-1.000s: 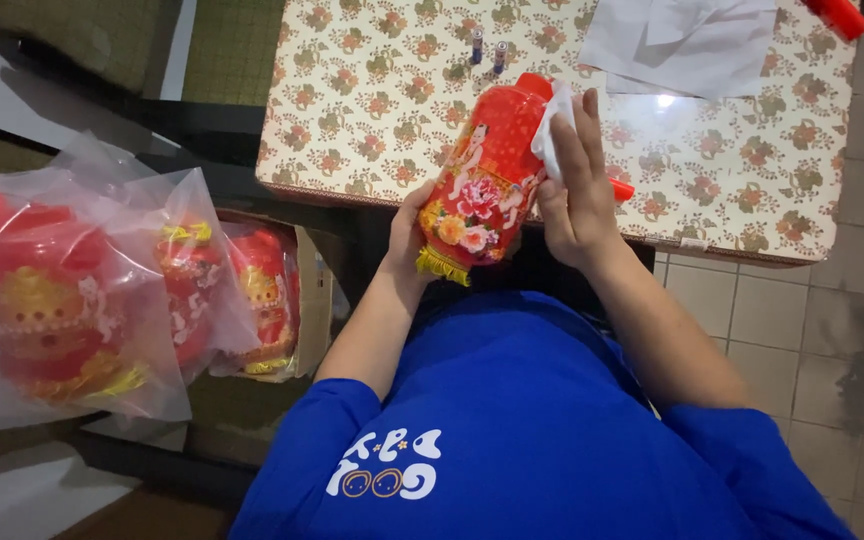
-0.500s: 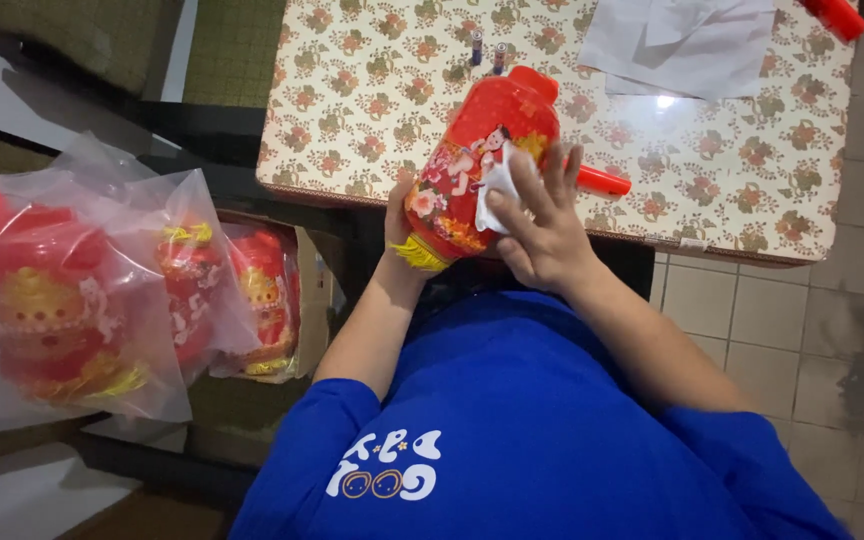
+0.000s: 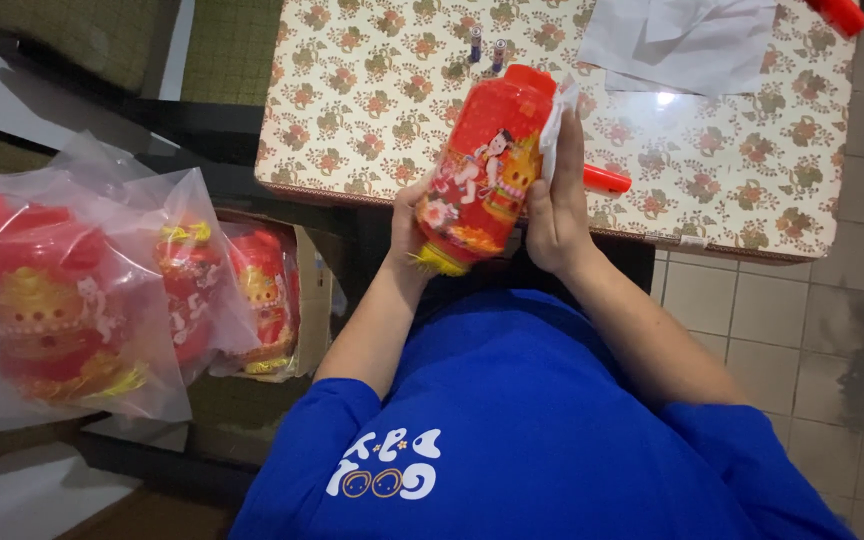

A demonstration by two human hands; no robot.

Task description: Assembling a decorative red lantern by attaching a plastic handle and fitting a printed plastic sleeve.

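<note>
A red plastic lantern (image 3: 487,170) with painted figures and a yellow fringe at its lower end is held tilted in front of me, above the near edge of the floral-covered table (image 3: 372,110). My left hand (image 3: 407,225) grips its lower end from the left. My right hand (image 3: 552,200) lies flat against the lantern's right side, pressing a white cloth (image 3: 555,125) onto it. A red stick (image 3: 607,180) lies on the table just behind my right hand.
Two small batteries (image 3: 485,48) and white paper sheets (image 3: 692,40) lie further back on the table. Clear bags with more red lanterns (image 3: 62,300) sit at my left, beside a cardboard box (image 3: 302,290). Tiled floor (image 3: 812,340) is on the right.
The lantern has been turned in my hands. My right hand with the cloth slid down over its side, then back up along its right side.
</note>
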